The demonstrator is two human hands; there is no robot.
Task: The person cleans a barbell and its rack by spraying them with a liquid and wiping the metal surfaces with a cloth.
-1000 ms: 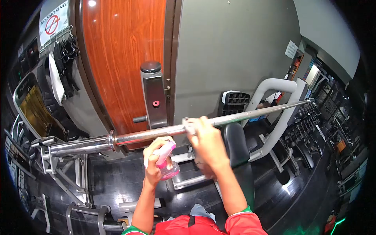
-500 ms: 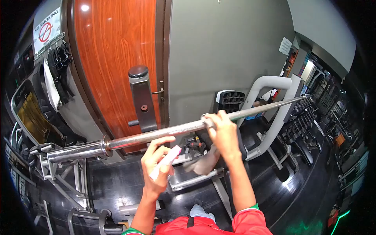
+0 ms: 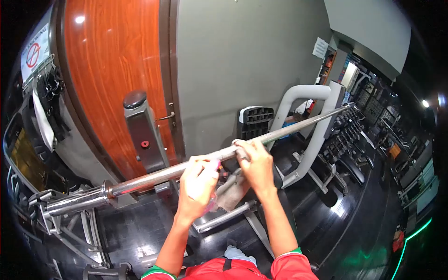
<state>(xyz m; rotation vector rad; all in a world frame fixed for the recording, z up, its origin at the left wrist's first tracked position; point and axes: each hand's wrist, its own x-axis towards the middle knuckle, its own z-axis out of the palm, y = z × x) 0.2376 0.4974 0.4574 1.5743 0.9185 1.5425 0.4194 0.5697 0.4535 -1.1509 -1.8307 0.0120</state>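
While your right hand [image 3: 255, 163] is clenched on the cloth [image 3: 233, 193] up against the bar [image 3: 149, 178], your left hand [image 3: 198, 182] is wrapped around the bottle [image 3: 212, 203], its pink nozzle [image 3: 218, 163] peeking out beside your fingers. Whether those fingers touch the bar, you cannot tell from this angle. The bar runs past both grips, down to the collar [image 3: 107, 189] on the left and up toward the pale frame [image 3: 288, 91] on the right. Below your right grip the cloth hangs loose; that tail could catch on the metal rail [image 3: 224, 219] beneath if your hand swings low. With the nozzle so near the bar, a careless shift of your left hand might knock the bottle against it. An uneven shove could also shift the bar, since its supports are hard to make out.
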